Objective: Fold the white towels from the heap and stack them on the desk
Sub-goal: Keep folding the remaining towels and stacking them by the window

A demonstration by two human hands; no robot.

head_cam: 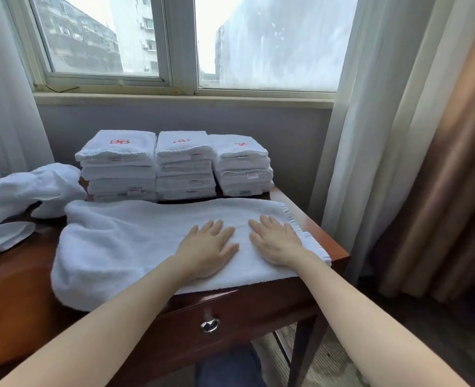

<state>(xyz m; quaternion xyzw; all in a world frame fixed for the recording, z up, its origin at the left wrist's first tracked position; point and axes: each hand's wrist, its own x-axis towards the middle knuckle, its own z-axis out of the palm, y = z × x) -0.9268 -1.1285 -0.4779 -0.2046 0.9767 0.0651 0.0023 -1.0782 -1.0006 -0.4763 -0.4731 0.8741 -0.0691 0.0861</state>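
On the near half of the wooden desk (16, 280) a white towel (124, 247) lies spread lengthwise, left to right, its near edge hanging slightly over the desk front above the drawer (258, 311). Both hands are pressed flat on the right portion of this towel, side by side and close together but not touching. Left hand (207, 248): palm down, fingers straight and slightly spread, holding nothing. Right hand (276, 241): palm down, fingers likewise straight and fanned, gripping nothing; it rests near the towel's fringed right edge. The left end of the towel is rumpled and rounded; the part around the hands lies smooth. Far side of the desk, beneath the window (175, 40): three stacks of folded white towels stand in a row, close against one another. Left stack (117, 169), middle stack (184, 169) and right stack (243, 169) each carry a red embroidered mark on the top towel, and small labels show on several near folds. The spread towel's far edge reaches the foot of the stacks. At the left of the desk sits the heap (27, 188) of unfolded white towels, loose and crumpled, running out of view at the left edge. A round metal knob (210, 325) is fitted to the drawer front. A white sheer curtain (370, 121) and a brown curtain (443, 191) hang at the right.
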